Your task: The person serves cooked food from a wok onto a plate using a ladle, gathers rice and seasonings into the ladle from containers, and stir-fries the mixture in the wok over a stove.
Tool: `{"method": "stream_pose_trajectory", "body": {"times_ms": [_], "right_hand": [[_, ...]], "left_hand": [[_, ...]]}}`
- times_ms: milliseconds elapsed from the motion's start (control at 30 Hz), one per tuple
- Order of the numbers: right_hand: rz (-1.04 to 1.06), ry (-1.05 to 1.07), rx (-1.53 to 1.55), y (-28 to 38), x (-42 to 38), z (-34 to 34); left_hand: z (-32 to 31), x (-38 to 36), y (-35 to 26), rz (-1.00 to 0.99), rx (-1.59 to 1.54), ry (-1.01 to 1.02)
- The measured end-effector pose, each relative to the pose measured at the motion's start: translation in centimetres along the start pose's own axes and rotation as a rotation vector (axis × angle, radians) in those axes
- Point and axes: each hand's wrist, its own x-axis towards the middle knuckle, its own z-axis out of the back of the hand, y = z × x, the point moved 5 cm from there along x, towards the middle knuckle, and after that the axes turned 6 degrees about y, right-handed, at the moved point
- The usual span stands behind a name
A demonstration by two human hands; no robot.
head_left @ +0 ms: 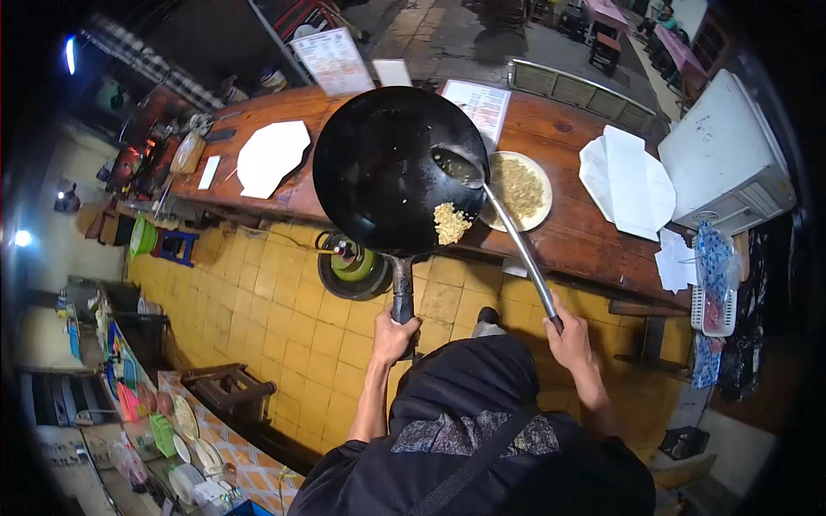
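My left hand (395, 336) is closed round the handle of a black wok (370, 163), which is held up over the front edge of the wooden table (572, 245). A small heap of light brown food (450, 224) lies inside the wok at its lower right. In my right hand (569, 332) is the dark grip of a long metal ladle (521, 245). The ladle's bowl is at the wok's right side, with a little food in it. Partly behind the wok and ladle, a round plate (543, 193) on the table carries a layer of similar food.
White paper sheets (273, 158) lie at the table's left, and more paper (635, 182) at the right beside a white box-like appliance (723, 150). A menu card (334, 62) stands at the back. Below are a green gas cylinder (353, 266) and a wooden stool (226, 394).
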Motion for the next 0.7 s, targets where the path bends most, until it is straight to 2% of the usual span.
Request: {"method": "stream_pose_trajectory", "body": {"times_ms": [67,133,200,300,433,533,700], "right_hand": [[0.017,-0.050,-0.182,-2.9,1.3,2.2],[-0.001,-0.075,-0.513,-4.3,2.8,5.6],[0.106,-0.124,-0.673,-6.8,4.0,8.2],[0.156,-0.166,-0.830,-10.3,4.7,11.3],[0.186,-0.277,-0.875,-12.2,4.3,14.4],[0.127,-0.276,-0.924,-13.3,3.7,15.9],[0.098,-0.331,-0.747,-14.9,5.2,12.1]], "left_hand": [[-1.7,2.1,-1.4,-0.023,0.025,0.028],[-2.9,3.9,-2.6,-0.012,0.030,0.053],[-3.9,5.6,-3.7,-0.015,0.070,0.085],[-5.3,7.5,-5.0,-0.004,0.098,0.108],[-6.4,8.7,-6.1,-0.008,0.140,0.084],[-6.4,9.4,-6.0,0.014,0.151,0.068],[-6.1,9.2,-6.6,-0.024,0.177,0.031]]}}
